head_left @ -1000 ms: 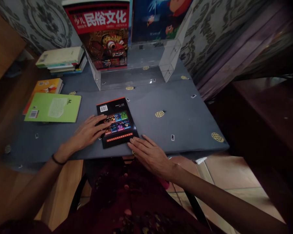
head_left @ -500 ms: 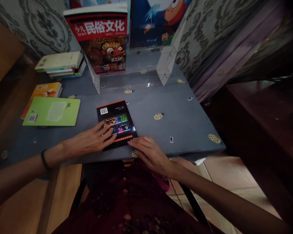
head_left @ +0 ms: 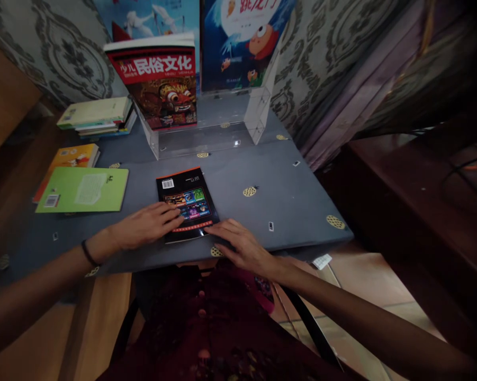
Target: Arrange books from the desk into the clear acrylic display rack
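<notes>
Head camera view showed a black book (head_left: 194,203) lying flat at the near edge of the table (head_left: 238,169), a little left of the middle. Its barcode was at the far left corner, and on the cover there were small coloured pictures in 2 rows.

The left hand (head_left: 153,225) was open, palm down, and its fingers rested on the left near part of the black book. Around this wrist was 1 dark band (head_left: 89,254). The right hand (head_left: 240,244) was also open, with loosely bent fingers, and its fingertips touched the near right corner of the same book. It did not grip the book.

On the left, a green book (head_left: 83,190) lay partly over an orange book (head_left: 77,154). Farther behind these 2 books stood a pile of books (head_left: 97,112) near the far left corner. At the far side was a clear stand (head_left: 258,119). It held a red book (head_left: 161,82) on the left, leaning back, and a dark blue book (head_left: 242,61) with fish pictures on the right.
</notes>
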Motion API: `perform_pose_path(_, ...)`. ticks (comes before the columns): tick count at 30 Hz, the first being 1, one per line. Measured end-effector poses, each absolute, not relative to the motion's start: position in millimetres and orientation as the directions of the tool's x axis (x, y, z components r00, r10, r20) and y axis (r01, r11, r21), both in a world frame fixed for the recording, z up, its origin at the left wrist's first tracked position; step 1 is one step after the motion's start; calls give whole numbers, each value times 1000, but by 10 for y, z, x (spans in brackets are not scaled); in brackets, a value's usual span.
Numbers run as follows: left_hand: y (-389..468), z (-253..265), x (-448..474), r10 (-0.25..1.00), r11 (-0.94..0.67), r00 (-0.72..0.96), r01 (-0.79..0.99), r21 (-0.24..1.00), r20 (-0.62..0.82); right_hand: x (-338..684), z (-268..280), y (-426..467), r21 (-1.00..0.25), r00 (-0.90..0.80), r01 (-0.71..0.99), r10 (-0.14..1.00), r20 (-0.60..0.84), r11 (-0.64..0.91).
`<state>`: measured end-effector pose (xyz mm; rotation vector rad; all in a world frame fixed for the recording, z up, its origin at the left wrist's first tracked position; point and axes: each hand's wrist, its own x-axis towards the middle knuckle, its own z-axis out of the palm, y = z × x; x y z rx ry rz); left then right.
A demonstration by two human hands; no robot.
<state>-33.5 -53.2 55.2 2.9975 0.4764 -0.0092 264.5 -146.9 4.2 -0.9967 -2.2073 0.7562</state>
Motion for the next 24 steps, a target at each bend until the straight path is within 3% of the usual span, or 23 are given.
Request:
perform_pose_path(6,-350,742,-350,513,-751,856,412,516,64,2657,49,-1433,-698,-480,463,817,320,546)
perform_pose_path(10,-309,753,-315,657,-573,747,408,711,100,2648,103,-1321,-744,-388,437,852,351,506)
perform_pose_path(18,-240,975,-266,857,-243,514,318,916,48,2579,295,-981,-882,-256,211,895,365,421)
perform_pose_path(24,-133,840,-227,953,-39,300,31,999,28,2430,417,-676,-951,-195,49,937,291,305)
